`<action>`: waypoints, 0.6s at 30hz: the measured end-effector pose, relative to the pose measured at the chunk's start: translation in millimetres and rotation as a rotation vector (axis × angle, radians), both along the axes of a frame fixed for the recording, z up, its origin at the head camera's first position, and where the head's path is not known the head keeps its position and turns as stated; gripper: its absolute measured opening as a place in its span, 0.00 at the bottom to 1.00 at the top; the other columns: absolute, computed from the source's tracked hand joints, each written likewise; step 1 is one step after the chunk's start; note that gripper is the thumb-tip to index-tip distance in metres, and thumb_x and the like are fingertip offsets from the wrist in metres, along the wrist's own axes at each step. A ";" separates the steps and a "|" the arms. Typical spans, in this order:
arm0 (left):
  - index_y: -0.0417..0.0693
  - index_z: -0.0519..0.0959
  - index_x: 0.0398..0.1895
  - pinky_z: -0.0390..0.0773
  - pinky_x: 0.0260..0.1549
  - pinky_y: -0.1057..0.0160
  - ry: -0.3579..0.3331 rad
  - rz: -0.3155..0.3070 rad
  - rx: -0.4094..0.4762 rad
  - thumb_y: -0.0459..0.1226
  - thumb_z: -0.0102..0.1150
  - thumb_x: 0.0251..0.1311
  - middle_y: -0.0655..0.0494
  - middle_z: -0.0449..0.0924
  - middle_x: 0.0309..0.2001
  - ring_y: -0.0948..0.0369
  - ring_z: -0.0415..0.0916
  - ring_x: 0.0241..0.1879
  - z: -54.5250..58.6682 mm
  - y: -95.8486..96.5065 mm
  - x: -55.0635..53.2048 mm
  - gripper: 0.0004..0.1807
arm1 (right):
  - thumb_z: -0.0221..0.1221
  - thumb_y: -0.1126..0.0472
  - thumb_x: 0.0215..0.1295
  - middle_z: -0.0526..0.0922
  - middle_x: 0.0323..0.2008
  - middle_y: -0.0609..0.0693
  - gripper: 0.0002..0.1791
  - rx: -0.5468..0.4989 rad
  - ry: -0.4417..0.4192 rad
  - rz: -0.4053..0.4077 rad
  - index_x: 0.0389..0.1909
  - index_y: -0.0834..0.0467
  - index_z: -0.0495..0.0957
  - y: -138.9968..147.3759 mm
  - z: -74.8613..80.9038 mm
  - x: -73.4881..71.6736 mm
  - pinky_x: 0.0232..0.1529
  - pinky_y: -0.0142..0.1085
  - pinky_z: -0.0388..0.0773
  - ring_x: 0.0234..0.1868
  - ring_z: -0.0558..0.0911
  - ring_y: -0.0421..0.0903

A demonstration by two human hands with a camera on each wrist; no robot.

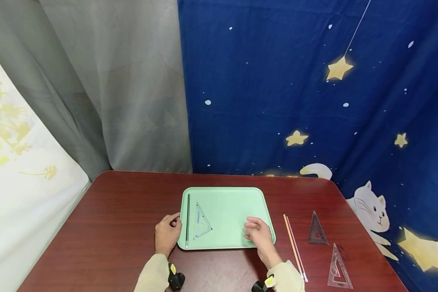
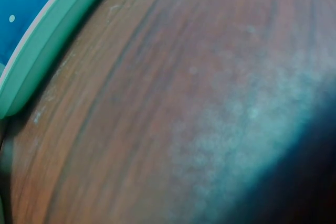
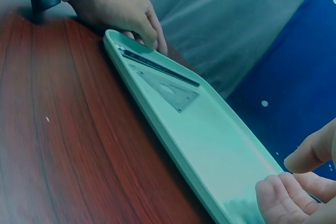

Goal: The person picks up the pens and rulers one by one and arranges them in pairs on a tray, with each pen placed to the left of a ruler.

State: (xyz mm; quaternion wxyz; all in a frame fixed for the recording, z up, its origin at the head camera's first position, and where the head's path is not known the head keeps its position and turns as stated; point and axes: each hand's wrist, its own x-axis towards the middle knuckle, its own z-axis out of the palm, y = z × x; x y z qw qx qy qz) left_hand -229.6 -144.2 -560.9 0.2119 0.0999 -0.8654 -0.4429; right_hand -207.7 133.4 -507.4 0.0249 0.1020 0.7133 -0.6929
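Note:
A pale green tray (image 1: 230, 215) lies on the table. Along its left side is a slim black stick (image 1: 188, 219) with a pale end, like a pencil. Beside that stick, a clear set square (image 1: 198, 215) lies flat in the tray. My left hand (image 1: 168, 234) holds the tray's left rim with bent fingers, as the right wrist view also shows. Over the tray's right part hovers my right hand (image 1: 260, 237), fingers loosely bent, nothing in it. The left wrist view has only the tray's edge (image 2: 50, 35) and tabletop, with no hand showing.
Right of the tray lie two thin sticks (image 1: 291, 239), side by side. Farther right are a dark set square (image 1: 314, 225) and a clear set square (image 1: 336, 255). The brown table (image 1: 124, 202) backs onto grey and blue curtains (image 1: 241, 101).

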 end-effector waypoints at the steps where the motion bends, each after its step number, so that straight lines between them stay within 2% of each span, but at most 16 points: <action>1: 0.46 0.86 0.41 0.70 0.29 0.67 -0.002 -0.001 -0.001 0.32 0.58 0.55 0.58 0.80 0.27 0.68 0.70 0.24 -0.2 0.0 -0.2 0.12 | 0.55 0.76 0.54 0.79 0.41 0.62 0.25 0.001 0.000 -0.008 0.55 0.76 0.68 2.9 0.4 0.3 0.32 0.32 0.79 0.30 0.78 0.40; 18: 0.46 0.86 0.41 0.70 0.28 0.68 -0.012 -0.011 0.000 0.32 0.57 0.56 0.57 0.81 0.29 0.67 0.71 0.25 1.7 -0.2 0.3 0.12 | 0.54 0.75 0.57 0.80 0.40 0.59 0.25 0.068 -0.014 -0.072 0.57 0.75 0.67 42.1 -0.5 11.0 0.31 0.31 0.77 0.30 0.77 0.38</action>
